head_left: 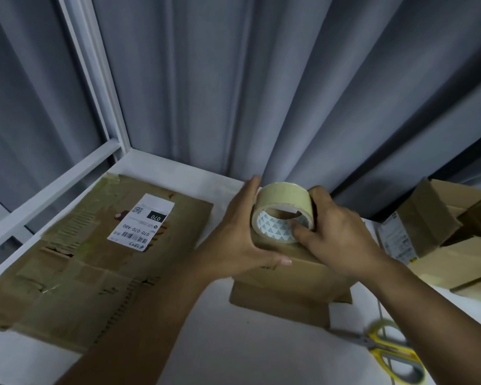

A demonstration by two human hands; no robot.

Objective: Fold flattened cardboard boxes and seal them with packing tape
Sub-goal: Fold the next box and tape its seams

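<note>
Grey curtain [233,93]: hangs in deep folds behind the folded box [289,276], beside a white frame [95,79] further left.

White bench [233,351]: carries the box and everything around it.

Flattened cardboard [81,273]: lies flat to the left of the box, long axis running from the near edge away toward the curtain. Bears strips of old tape and a white shipping label [141,222] on its far half.

Opened boxes [442,232]: sit in a pile to the right of the box, flaps raised. Show only more cardboard inside; anything else cannot be made out.

Folded box: stands mid-bench with its top closed, so its contents stay hidden.

Left hand [233,240]: cups the left side of the tape roll [282,200] on top of the box, fingers curving up round the far rim, thumb stretched along the box top beneath.

Right hand [342,240]: grips the roll's right side, fingers curled over the outer band, one digit tucked inside the core.

Tape roll: stands on edge on the box top, held between the two hands. Turns its hole toward the viewer, axis running near to far; shows a core printed with green triangles.

Yellow-handled scissors [386,354]: lie blurred near the box's near right corner, blades toward it, handles away.
</note>
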